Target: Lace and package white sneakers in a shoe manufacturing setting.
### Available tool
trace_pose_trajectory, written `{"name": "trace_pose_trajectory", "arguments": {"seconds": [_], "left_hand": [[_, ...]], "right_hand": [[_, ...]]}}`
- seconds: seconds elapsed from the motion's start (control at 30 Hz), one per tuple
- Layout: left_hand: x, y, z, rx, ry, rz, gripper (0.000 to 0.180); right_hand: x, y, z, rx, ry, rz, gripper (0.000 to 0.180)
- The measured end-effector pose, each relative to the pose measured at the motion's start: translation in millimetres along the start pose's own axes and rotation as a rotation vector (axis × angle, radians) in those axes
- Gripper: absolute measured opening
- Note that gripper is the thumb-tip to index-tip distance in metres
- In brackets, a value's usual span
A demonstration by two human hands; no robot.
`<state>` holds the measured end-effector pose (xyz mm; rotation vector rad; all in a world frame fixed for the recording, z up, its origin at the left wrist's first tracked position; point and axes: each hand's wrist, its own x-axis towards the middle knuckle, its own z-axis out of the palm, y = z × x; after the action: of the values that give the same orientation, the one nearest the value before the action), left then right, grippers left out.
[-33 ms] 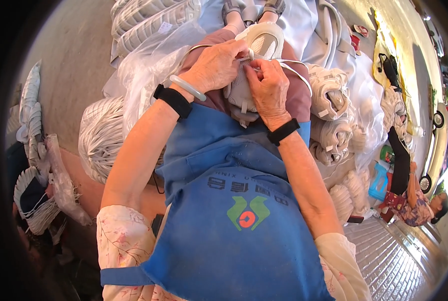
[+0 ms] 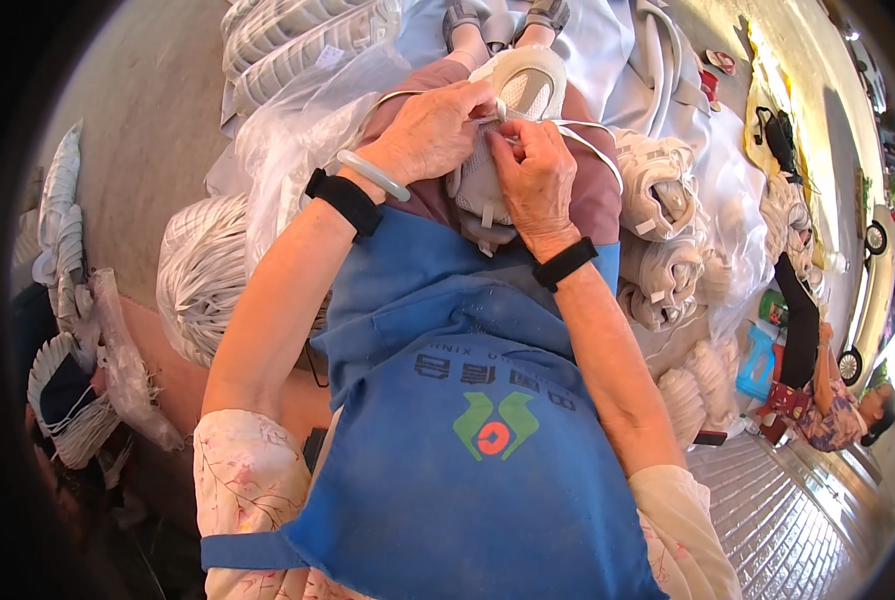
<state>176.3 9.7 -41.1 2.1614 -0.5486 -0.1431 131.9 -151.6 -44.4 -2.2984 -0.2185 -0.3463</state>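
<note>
A pale beige and white shoe upper (image 2: pixel 532 78) lies across my lap, on the brown trousers above the blue apron (image 2: pixel 447 420). My left hand (image 2: pixel 435 130) is closed in a pinch at the upper's lacing area, its fingertips on a white shoelace (image 2: pixel 595 132). Close beside it, my right hand (image 2: pixel 537 178) also pinches at the lacing, thumb against forefinger. Loose lace loops out past both hands over the thighs. The fingers hide exactly where the lace passes through the upper.
Nested shoe uppers (image 2: pixel 657 185) are stacked to the right. At left sit a bundle of white laces (image 2: pixel 205 275) and clear plastic (image 2: pixel 302 120); more rolled uppers (image 2: pixel 312 50) lie beyond. Another person (image 2: pixel 835 412) sits at far right, near a blue plastic object (image 2: pixel 755 362) and a parked car (image 2: pixel 877 270).
</note>
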Motion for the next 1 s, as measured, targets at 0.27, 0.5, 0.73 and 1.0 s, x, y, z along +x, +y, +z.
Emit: {"name": "trace_pose_trajectory", "arguments": {"seconds": [0.27, 0.5, 0.73, 1.0], "left_hand": [[0, 3, 1, -0.068, 0.003, -0.055, 0.017], [-5, 10, 9, 0.034, 0.096, -0.038, 0.019], [-6, 13, 21, 0.15, 0.209, 0.011, 0.02], [3, 0, 5, -0.082, 0.057, -0.042, 0.012]], "right_hand": [[2, -3, 1, -0.005, 0.031, 0.027, 0.013], [3, -1, 0, -0.038, 0.017, -0.068, 0.009], [5, 0, 1, -0.066, 0.039, -0.037, 0.013], [4, 0, 3, -0.111, 0.055, -0.066, 0.012]]}}
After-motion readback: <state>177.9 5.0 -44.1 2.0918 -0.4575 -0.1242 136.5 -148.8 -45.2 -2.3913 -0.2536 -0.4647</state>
